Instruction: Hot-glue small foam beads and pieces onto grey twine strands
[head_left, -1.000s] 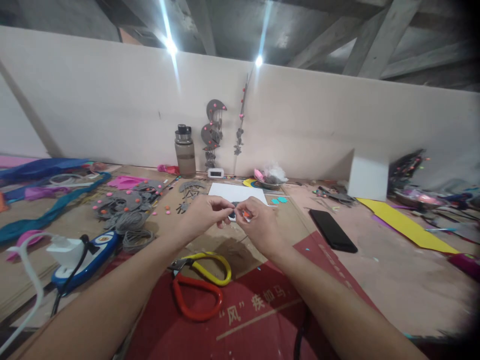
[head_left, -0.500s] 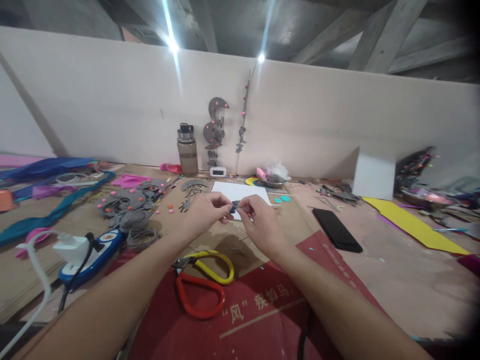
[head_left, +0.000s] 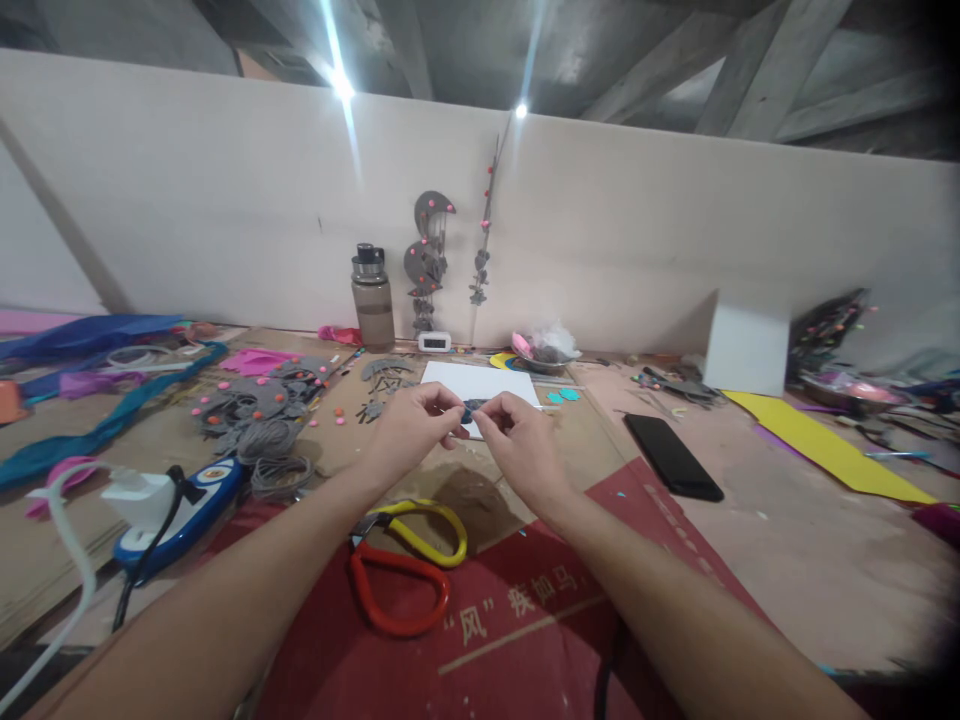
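My left hand (head_left: pixel 416 425) and my right hand (head_left: pixel 519 440) meet over the middle of the table, fingers pinched from both sides on a small dark blue-grey piece (head_left: pixel 470 409). The piece is too small to make out its kind. Under and behind my fingers lies a white sheet (head_left: pixel 480 378). Nearer to me, between my forearms, a pair of scissors (head_left: pixel 405 565) with one red and one yellow handle rests on a red printed sheet (head_left: pixel 525 640). Its blades are partly hidden by my left forearm.
Left are a blue-and-white power strip (head_left: pixel 176 520), grey cord coils (head_left: pixel 266 440) and a teal strip (head_left: pixel 112 430). A bottle (head_left: pixel 373 310) and a small clock (head_left: pixel 434 343) stand by the wall. Right lie a black phone (head_left: pixel 673 457) and a yellow sheet (head_left: pixel 825 445).
Slightly more of the dark blue-grey piece shows between my fingertips, which are a little farther apart. Both hands stay in nearly the same place.
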